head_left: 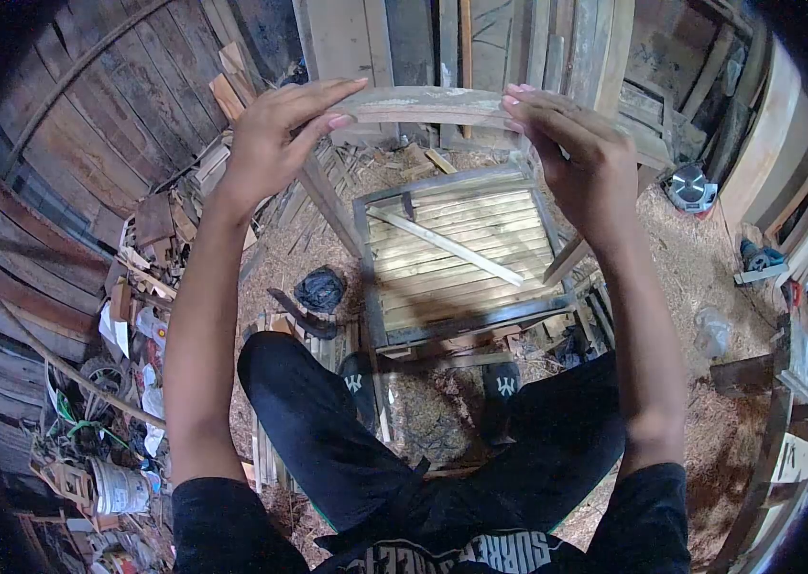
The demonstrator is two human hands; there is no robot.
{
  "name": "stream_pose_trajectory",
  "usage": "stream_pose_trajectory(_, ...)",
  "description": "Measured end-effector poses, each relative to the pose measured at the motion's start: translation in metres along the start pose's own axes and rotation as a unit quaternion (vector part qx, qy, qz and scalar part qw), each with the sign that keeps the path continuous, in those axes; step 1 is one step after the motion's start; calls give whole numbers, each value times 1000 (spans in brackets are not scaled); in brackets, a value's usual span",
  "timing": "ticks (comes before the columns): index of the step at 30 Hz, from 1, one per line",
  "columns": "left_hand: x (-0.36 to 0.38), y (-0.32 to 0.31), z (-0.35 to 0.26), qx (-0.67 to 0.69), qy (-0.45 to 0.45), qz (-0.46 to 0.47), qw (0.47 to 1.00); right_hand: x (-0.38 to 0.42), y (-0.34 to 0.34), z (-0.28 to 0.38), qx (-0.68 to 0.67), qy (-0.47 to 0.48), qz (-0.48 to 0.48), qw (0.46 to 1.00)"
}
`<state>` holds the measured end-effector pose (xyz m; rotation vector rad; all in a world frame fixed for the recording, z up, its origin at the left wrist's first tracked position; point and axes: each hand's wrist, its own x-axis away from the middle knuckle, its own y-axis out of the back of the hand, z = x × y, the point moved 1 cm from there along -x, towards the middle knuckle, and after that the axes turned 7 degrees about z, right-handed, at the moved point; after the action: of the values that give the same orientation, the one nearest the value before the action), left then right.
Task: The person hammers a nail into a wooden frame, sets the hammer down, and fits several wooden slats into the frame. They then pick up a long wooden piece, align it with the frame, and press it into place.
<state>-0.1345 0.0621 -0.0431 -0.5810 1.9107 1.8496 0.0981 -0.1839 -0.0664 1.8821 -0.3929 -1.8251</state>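
My left hand [284, 134] is at the left end of a pale wooden board [433, 105], its fingers stretched along the top and its thumb below. My right hand [581, 143] grips the opposite end the same way, fingertips pressed on the wood. The board is raised at about arm's length in front of me. Below each hand, a wooden post [332, 210] slants down towards the floor; whether the posts join the board is hidden by my hands. Further down lies a slatted wooden panel [452, 268] in a dark frame, with a loose pale strip [447, 247] across it.
Sawdust covers the floor [681, 306]. A black plastic bag [320, 289] lies left of the panel. On the right are a circular metal-and-blue tool [691, 188] and a blue power tool [761, 256]. Scrap wood and a white bucket [120, 486] crowd the left; planks [586, 57] lean at the back.
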Motion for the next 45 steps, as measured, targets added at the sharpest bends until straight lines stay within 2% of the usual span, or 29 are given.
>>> stream_pose_trajectory(8,-3,3,-2,25,-3,20,999,1,-3,2,23,24,-19,999)
stream_pose_trajectory(13,1,3,-3,-8,-10,7,1000,3,-3,5,44,17,-12,999)
stream_pose_trajectory(20,-4,1,-1,-4,-17,16,1000,4,-3,-2,20,14,-9,1000)
stream_pose_trajectory(22,-6,-2,-2,8,-17,0,1000,2,0,0,57,-26,39,997)
stream_pose_trajectory(27,-5,-2,-4,38,8,1,999,1,-2,-1,104,3,64,992)
stream_pose_trajectory(30,0,-1,1,-30,-8,19,999,3,-6,-2,98,6,48,994)
stream_pose_trajectory(33,7,-4,2,-78,-12,-3,997,3,-9,-2,98,14,30,995)
stream_pose_trajectory(37,22,-16,7,-43,12,-87,995,5,-11,-3,79,29,0,996)
stream_pose_trajectory(39,32,-24,7,-41,15,-114,992,6,-8,-1,88,13,15,996)
stream_pose_trajectory(41,43,-33,8,9,64,-198,978,5,-9,-1,95,-1,30,995)
stream_pose_trajectory(42,47,-36,8,9,66,-196,978,5,-9,-2,95,6,24,995)
stream_pose_trajectory(44,60,-43,9,-88,102,-266,954,5,-9,-2,92,12,19,996)
stream_pose_trajectory(45,69,-50,7,-88,103,-264,955,4,-7,-1,88,6,36,995)
